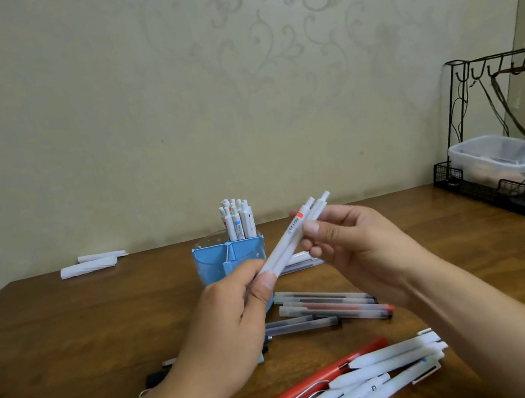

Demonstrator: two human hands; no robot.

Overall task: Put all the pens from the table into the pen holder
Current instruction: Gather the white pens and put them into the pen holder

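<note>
Left hand (236, 321) and right hand (356, 249) together grip two white pens (290, 241), tilted, above the wooden table (68, 335). Behind stands the blue pen holder (215, 258), holding upright pens; frosted pens (331, 305) lie below.

From my seat the left hand (236, 321) covers the front lower corner of the blue pen holder (229, 256) and most of some dark pens (160, 375) under the wrist. The white pens (366, 390) nearest me run off the bottom edge. The wire rack (504, 137) is cut by the right edge; what fills its plastic tub (504, 158) is perhaps cloth, too blurred to tell.
</note>
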